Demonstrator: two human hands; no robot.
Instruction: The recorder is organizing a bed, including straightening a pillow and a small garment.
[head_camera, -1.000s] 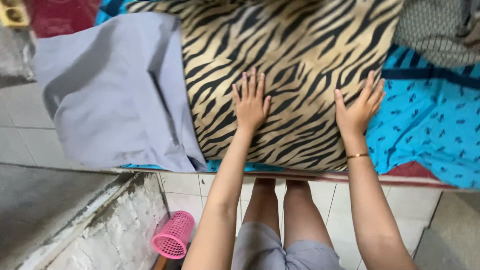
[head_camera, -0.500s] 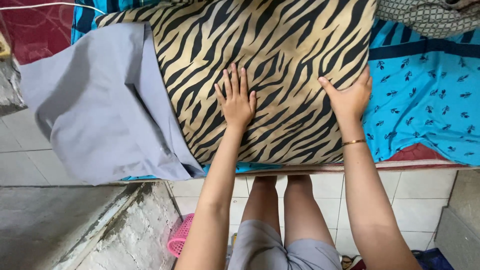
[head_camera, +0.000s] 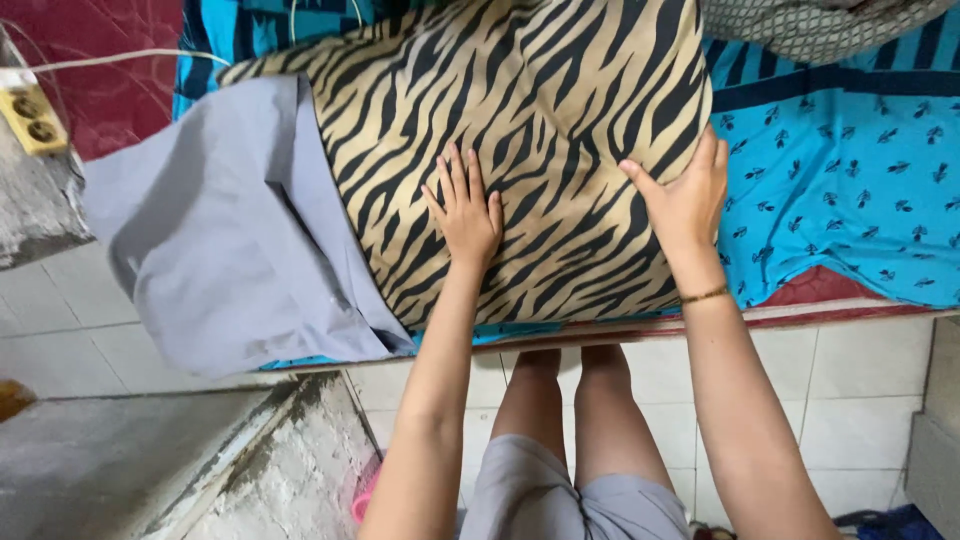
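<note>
Grey fabric, a loose pillowcase (head_camera: 225, 240), hangs open at the left, its mouth wrapped over the left end of the tiger-striped pillow (head_camera: 520, 130). That pillow lies flat near the front edge of the bed, on a turquoise patterned sheet (head_camera: 850, 190), most of its length uncovered.

Next comes the left hand (head_camera: 465, 210), spread flat with fingers splayed, palm down on the middle of the pillow; it presses and grips nothing. Further right, the right hand (head_camera: 685, 200) is open too, thumb on top and fingers curved against the pillow's right edge, cupping it, not clamped round it. A thin bangle (head_camera: 705, 295) sits on that wrist.

By my reading, the step in hand is working the pillow into its cover, with only the first part inside. The next move would seem to call for a push from the right edge toward the grey opening while the flat palm steadies the middle, and for the slack cloth at the left to be drawn along so it does not bunch.
</note>
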